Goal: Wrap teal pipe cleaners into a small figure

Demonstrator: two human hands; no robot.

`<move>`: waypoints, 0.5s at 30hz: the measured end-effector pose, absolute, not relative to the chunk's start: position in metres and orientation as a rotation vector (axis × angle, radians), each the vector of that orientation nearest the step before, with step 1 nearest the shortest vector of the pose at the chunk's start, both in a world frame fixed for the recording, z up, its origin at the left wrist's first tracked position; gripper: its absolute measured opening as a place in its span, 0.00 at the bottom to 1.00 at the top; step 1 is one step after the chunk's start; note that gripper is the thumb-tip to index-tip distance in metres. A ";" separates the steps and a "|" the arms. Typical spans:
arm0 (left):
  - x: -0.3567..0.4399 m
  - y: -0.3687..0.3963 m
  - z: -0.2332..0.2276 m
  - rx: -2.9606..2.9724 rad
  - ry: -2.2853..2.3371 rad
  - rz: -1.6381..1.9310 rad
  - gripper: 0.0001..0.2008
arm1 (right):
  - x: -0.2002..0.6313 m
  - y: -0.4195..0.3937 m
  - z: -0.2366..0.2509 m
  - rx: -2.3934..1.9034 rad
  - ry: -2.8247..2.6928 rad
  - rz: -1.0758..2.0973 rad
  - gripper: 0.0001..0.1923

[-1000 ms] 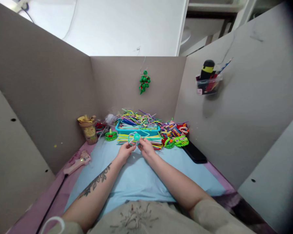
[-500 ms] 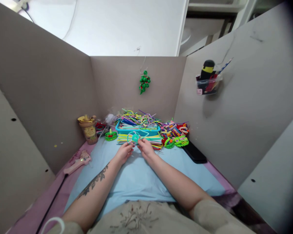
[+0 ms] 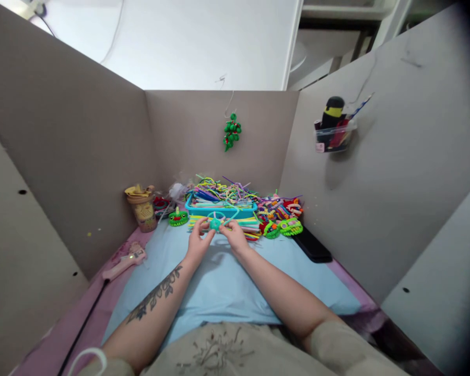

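Between my two hands is a turquoise pipe-cleaner piece (image 3: 215, 224), a small round body with loose stems looping out above it. My left hand (image 3: 199, 239) grips its left side with thumb and fingers. On its right edge, my right hand (image 3: 234, 235) pinches it, and a long stem arcs up over that hand. The piece is held above the blue cloth (image 3: 227, 292), just in front of a stack of coloured pipe cleaners (image 3: 246, 224). Behind the stack stands a blue tray (image 3: 223, 211) heaped with more of them.
Green finished pieces, one (image 3: 178, 216) on the left and one (image 3: 290, 226) on the right, flank the stack. A pink glue gun (image 3: 125, 262) lies left, near a brown cup (image 3: 141, 209). At right rests a black flat case (image 3: 312, 245). Grey panels (image 3: 219, 162) enclose three sides.
My left hand has shifted up and turned, its fingers now around the piece's left side. The turquoise piece has tilted and dropped slightly, and its long stem swings upward to the right.
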State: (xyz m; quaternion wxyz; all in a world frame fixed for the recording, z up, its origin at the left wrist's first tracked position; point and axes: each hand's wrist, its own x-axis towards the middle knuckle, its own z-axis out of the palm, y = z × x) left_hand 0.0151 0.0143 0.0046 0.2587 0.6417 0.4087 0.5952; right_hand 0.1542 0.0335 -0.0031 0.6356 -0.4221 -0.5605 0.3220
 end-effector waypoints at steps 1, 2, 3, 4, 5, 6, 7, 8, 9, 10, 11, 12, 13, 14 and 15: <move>0.015 0.014 0.005 1.731 1.077 1.597 0.22 | 0.153 0.033 -0.004 -0.969 -1.292 0.750 0.12; 0.016 0.015 0.005 1.728 1.052 1.577 0.21 | 0.152 0.032 -0.004 -0.975 -1.297 0.760 0.12; 0.015 0.015 0.005 1.734 1.037 1.558 0.20 | 0.152 0.032 -0.004 -0.981 -1.295 0.766 0.12; 0.015 0.016 0.005 1.748 1.036 1.546 0.18 | 0.152 0.031 -0.004 -0.984 -1.289 0.768 0.12; 0.015 0.016 0.005 1.771 1.046 1.540 0.17 | 0.152 0.031 -0.004 -0.984 -1.288 0.768 0.12; 0.014 0.016 0.005 1.800 1.061 1.536 0.15 | 0.153 0.031 -0.004 -0.982 -1.292 0.765 0.13; 0.014 0.016 0.005 1.828 1.076 1.533 0.13 | 0.153 0.032 -0.005 -0.980 -1.298 0.763 0.13; 0.014 0.016 0.005 1.849 1.090 1.528 0.11 | 0.153 0.032 -0.005 -0.979 -1.306 0.762 0.14; 0.013 0.016 0.005 1.860 1.101 1.523 0.10 | 0.153 0.032 -0.006 -0.979 -1.314 0.763 0.15; 0.013 0.016 0.005 1.859 1.113 1.521 0.10 | 0.153 0.032 -0.007 -0.982 -1.319 0.768 0.15; 0.013 0.016 0.004 1.848 1.124 1.523 0.10 | 0.152 0.032 -0.007 -0.986 -1.320 0.777 0.16; 0.014 0.016 0.004 1.830 1.137 1.526 0.10 | 0.151 0.032 -0.008 -0.990 -1.321 0.790 0.16; 0.014 0.016 0.005 1.805 1.147 1.526 0.11 | 0.151 0.032 -0.008 -0.992 -1.325 0.804 0.17; 0.014 0.015 0.005 1.770 1.153 1.520 0.12 | 0.151 0.032 -0.008 -0.989 -1.334 0.816 0.17; 0.014 0.015 0.005 1.723 1.157 1.512 0.13 | 0.151 0.032 -0.007 -0.979 -1.350 0.825 0.17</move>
